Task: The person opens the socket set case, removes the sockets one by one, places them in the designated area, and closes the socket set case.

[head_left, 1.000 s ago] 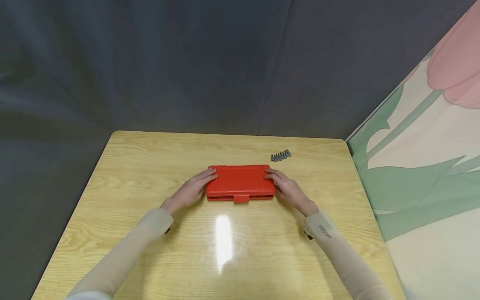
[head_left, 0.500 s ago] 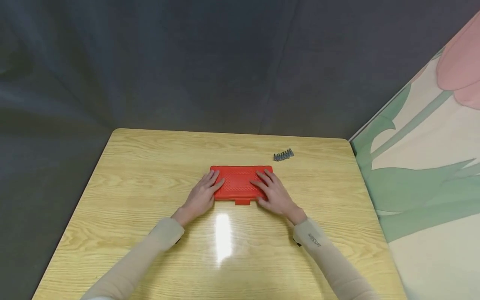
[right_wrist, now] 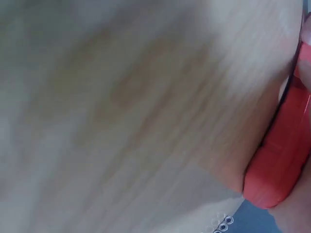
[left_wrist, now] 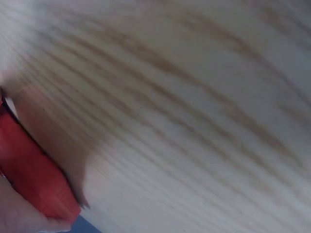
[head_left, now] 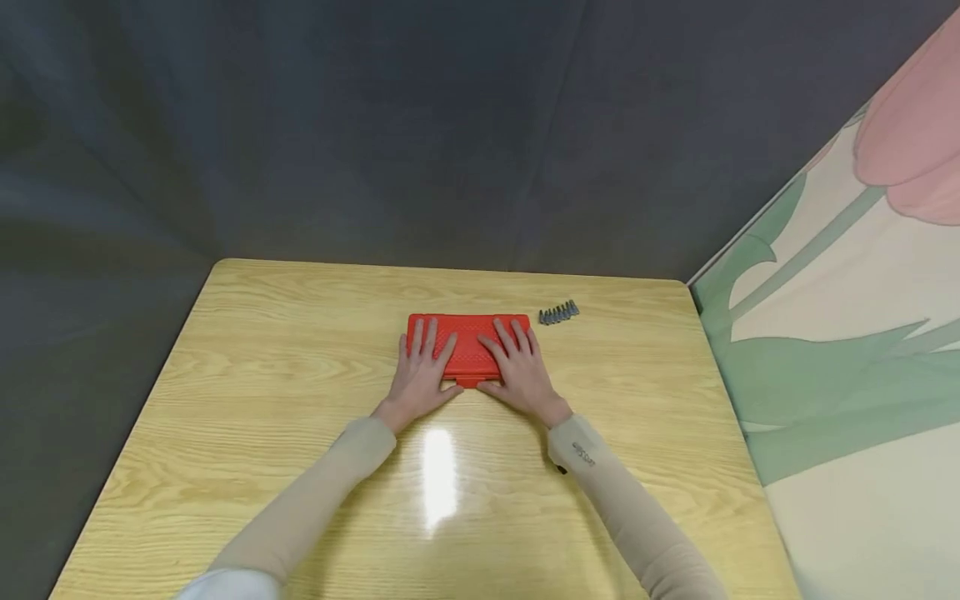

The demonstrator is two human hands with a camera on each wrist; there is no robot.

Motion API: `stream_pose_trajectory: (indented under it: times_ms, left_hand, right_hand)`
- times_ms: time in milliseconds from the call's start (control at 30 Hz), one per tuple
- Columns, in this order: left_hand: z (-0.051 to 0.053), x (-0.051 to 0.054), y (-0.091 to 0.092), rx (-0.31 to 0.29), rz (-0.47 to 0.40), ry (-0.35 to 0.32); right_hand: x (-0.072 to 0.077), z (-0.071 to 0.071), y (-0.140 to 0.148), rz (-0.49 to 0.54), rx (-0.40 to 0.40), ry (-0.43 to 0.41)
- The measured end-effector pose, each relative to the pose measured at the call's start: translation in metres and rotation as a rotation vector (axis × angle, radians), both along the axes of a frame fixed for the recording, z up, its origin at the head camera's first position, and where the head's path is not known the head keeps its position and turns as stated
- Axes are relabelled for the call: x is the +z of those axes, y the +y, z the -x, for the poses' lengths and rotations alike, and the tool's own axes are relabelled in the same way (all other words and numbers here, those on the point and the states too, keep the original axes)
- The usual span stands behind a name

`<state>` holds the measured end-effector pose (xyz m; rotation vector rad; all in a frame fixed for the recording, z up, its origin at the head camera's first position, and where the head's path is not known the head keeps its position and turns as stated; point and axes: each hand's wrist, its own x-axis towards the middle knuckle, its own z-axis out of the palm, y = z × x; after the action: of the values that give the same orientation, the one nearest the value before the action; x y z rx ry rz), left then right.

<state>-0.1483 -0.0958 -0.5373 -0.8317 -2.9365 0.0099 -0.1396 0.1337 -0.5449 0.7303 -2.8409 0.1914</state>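
Observation:
A flat red plastic case [head_left: 470, 354] lies on the wooden table, its textured lid down and a small latch tab [head_left: 471, 382] facing me. My left hand [head_left: 420, 375] rests on the lid's left part with fingers straight and spread, its thumb by the latch. Mirroring it, my right hand [head_left: 525, 379] lies on the right part, fingers also spread and thumb near the latch. In the left wrist view the red case [left_wrist: 36, 170] shows at the lower left with part of a hand. The right wrist view catches the case's side [right_wrist: 274, 170] at its right edge.
A short row of several small dark pointed pieces [head_left: 558, 312] sits behind the case's right corner. Dark curtain [head_left: 375, 133] hangs beyond the table [head_left: 285, 333]. On the right is a wall covering [head_left: 840, 375] with a tulip pattern.
Both hands have moved from the case's two ends onto its lid, and their fingers have spread. The gap along the case's front edge has closed.

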Motion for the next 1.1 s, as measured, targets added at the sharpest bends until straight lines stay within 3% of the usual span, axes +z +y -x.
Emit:
stream_pose_trajectory:
  times_ms: [133,400,533,733,900,1100]
  left_hand:
    - [0.006,-0.004,0.0,0.011,-0.028,-0.018]
    - [0.012,-0.008,-0.001,0.017,0.011,0.008]
    - [0.008,-0.008,0.002,0.015,0.035,0.026]
    - [0.001,-0.01,0.004,-0.01,0.042,0.065]
    - [0.0,-0.011,0.001,0.003,0.049,0.089]
    - [-0.002,-0.012,0.004,0.015,0.062,0.071]
  right_hand:
    - [-0.001,0.006,-0.001,-0.027,0.002,0.006]
    - [-0.006,0.009,-0.003,-0.064,-0.014,0.063]
    - [-0.01,0.005,-0.002,-0.057,-0.03,0.104]
    - [-0.01,-0.007,-0.001,-0.066,-0.06,0.099]
    - [-0.009,-0.008,-0.006,-0.074,-0.063,0.104]
    - [-0.012,-0.009,-0.005,-0.079,-0.071,0.09]
